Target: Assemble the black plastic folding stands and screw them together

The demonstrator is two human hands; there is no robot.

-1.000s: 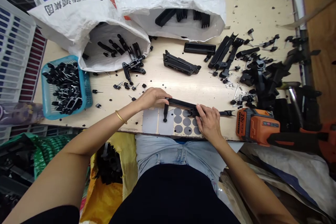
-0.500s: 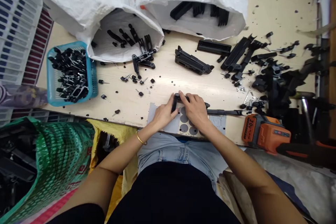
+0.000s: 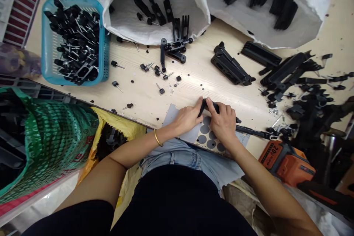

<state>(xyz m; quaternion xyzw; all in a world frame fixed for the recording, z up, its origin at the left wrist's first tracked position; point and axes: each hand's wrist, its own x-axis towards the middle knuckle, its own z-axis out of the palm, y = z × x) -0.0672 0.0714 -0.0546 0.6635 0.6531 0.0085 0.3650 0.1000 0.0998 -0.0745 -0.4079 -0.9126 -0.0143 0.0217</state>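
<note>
Both hands are on a black plastic part [image 3: 216,107] at the table's near edge, much of it covered by fingers. My left hand [image 3: 188,118] pinches its left end between thumb and fingers. My right hand [image 3: 223,120] is wrapped over its right side, index finger beside the left fingertips. A long thin black arm [image 3: 253,131] sticks out to the right of the right hand; whether it joins the held part is hidden. Beneath the hands lies a sheet of round grey stickers [image 3: 205,129] on a grey sheet [image 3: 170,115].
On the left stands a blue basket [image 3: 103,57] of black-headed screws. White sacks [image 3: 203,5] with black parts lie open at the back. Loose screws [image 3: 160,89] and a folded black bracket [image 3: 231,64] lie ahead. An orange battery power tool [image 3: 287,164] sits right, near piled black parts [image 3: 309,118].
The view has turned and shifted, so the table's contents appear tilted and closer. Both hands stay on the black part, with little visible change in their grip.
</note>
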